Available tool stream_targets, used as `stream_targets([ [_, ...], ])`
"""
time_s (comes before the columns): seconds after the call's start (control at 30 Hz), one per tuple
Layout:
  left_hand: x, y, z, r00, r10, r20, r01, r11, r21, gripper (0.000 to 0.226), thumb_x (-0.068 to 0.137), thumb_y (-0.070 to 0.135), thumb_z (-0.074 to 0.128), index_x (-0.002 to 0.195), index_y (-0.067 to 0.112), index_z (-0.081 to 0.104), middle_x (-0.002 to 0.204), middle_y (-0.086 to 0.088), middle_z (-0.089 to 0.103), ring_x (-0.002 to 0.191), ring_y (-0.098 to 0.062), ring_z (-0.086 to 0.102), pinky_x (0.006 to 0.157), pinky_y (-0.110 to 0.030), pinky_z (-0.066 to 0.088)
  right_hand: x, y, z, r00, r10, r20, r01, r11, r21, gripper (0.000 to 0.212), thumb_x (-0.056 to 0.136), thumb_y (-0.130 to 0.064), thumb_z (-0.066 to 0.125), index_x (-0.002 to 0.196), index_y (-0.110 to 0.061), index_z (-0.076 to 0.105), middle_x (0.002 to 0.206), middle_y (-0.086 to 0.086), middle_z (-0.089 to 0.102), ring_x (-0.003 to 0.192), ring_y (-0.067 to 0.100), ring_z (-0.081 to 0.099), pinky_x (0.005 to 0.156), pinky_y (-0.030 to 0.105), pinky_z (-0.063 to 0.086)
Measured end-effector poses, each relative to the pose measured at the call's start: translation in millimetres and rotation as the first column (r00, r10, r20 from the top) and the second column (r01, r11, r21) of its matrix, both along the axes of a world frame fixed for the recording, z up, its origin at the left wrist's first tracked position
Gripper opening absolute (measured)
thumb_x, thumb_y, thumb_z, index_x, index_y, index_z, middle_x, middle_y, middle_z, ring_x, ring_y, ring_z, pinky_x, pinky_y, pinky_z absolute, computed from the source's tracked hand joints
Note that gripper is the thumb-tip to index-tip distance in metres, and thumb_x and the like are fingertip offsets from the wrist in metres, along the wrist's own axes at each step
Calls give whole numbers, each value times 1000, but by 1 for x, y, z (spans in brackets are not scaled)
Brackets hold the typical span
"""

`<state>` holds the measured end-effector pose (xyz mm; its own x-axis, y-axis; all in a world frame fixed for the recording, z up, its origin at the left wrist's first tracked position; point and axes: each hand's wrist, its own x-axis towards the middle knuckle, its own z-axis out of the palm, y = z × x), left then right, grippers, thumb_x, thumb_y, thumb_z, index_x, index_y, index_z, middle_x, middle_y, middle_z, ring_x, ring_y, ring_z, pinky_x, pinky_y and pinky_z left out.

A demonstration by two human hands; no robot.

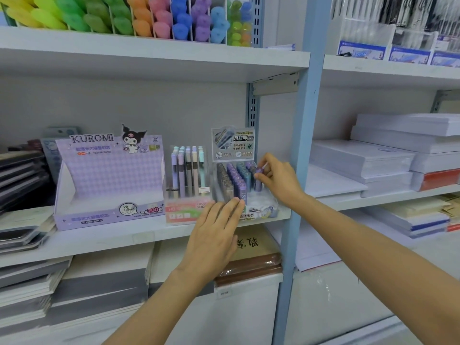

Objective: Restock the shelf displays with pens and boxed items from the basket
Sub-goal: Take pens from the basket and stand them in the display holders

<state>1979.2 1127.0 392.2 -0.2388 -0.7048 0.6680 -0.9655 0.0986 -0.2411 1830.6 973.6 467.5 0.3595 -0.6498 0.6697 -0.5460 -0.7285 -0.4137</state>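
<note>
A clear display box of pencil-lead tubes [232, 180] stands on the middle shelf [112, 241], near the blue upright. My right hand [278, 179] pinches a purple lead tube [258, 180] at the box's right rear row, the tube upright among the others. My left hand [216, 232] lies flat with fingers together against the front of that box, holding nothing. Left of it stands a pink display of pastel mechanical pencils [188, 170], then an empty purple Kuromi display box [109, 180]. The basket is not in view.
Coloured highlighters [139, 18] fill the top shelf. Notebook stacks [22, 175] lie at the far left, paper pads [99, 280] below. Right of the blue upright [306, 120], white paper reams [388, 155] are stacked. A brown packet [251, 257] lies under the shelf.
</note>
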Motion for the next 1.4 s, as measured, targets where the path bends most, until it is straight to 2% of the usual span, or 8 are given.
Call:
stream_targets([
  [0.3,0,-1,-1,1000,12,2,-12,1000,23,73,75,24,74,142,9,48,140,-7,53,120,-26,55,109,-43,39,8,-7,-5,995,-93,-30,94,995,33,14,85,-20,73,88,-10,65,71,3,62,72,25,60,74,42,54],
  [0.53,-1,-2,-1,1000,25,-16,-23,996,90,76,83,25,66,150,11,33,151,-7,40,131,-27,44,117,-42,26,-7,13,-8,999,6,-48,-2,996,93,39,93,-21,62,131,-11,57,106,5,65,91,16,59,92,37,50],
  [0.67,-1,9,-2,993,-52,-106,64,991,119,74,91,22,56,154,13,20,161,-5,19,145,-25,22,122,-41,12,-18,56,-23,988,136,76,-128,986,-104,30,96,-19,57,124,-9,59,117,6,61,105,18,58,90,30,47],
  [0.8,7,37,-38,955,-173,-241,166,985,-47,44,79,4,63,123,7,60,125,-10,58,115,-27,51,98,-36,38,-15,104,-69,933,341,113,-330,938,-103,13,95,-20,56,103,-14,65,96,-1,64,84,10,60,71,20,47],
  [0.9,16,60,-101,906,-87,-414,140,985,101,20,83,5,62,102,11,63,97,-4,60,89,-25,55,75,-36,44,-4,124,-135,898,440,11,-439,894,88,9,94,-18,59,96,-13,67,89,-5,65,76,4,57,67,11,41],
  [1.13,25,122,-288,742,423,-520,175,627,759,15,93,24,52,98,26,66,98,8,68,90,-14,61,74,-25,42,4,143,-333,754,612,-239,-308,650,694,13,94,-27,61,94,-18,69,86,-8,67,75,7,58,69,25,46],
  [1.27,16,148,-367,696,545,-467,264,411,872,19,96,23,51,109,20,64,111,2,66,95,-14,59,78,-23,43,-4,160,-418,612,711,-347,-140,529,837,15,92,-27,61,99,-17,70,100,0,69,85,9,59,74,22,42],
  [1.4,3,149,-410,669,552,-498,315,396,863,26,96,16,50,119,13,61,118,-4,63,109,-19,56,80,-18,37,-17,172,-468,513,735,-444,25,504,863,22,92,-26,62,109,-13,65,111,10,63,101,23,60,83,30,45],
])
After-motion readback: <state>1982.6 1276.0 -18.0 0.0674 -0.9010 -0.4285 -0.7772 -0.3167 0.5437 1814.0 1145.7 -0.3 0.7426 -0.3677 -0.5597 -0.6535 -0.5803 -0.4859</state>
